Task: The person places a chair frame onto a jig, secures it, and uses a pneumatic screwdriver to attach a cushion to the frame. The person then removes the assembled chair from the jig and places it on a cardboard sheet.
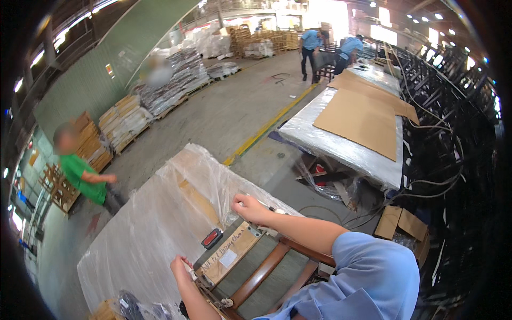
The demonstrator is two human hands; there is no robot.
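Curled nearly closed, the person's left hand [183,266] and right hand [253,209] each show a bit of whitish material [190,271] at the fingers, too small to identify. Smooth grey concrete floor [256,101] leaves open room beyond the work table [128,245], which is draped in wrinkled, translucent plastic. Right of it stands a silvery-covered table [304,125] bearing flat cardboard [362,122]. Close before the person's body, between the forearms, lies a glossy brown wooden frame [261,272] with straight rails over grey-green backing. Across its far end sits a pale, handwritten board [216,270]; just beyond, a rounded black-and-red object [212,238].
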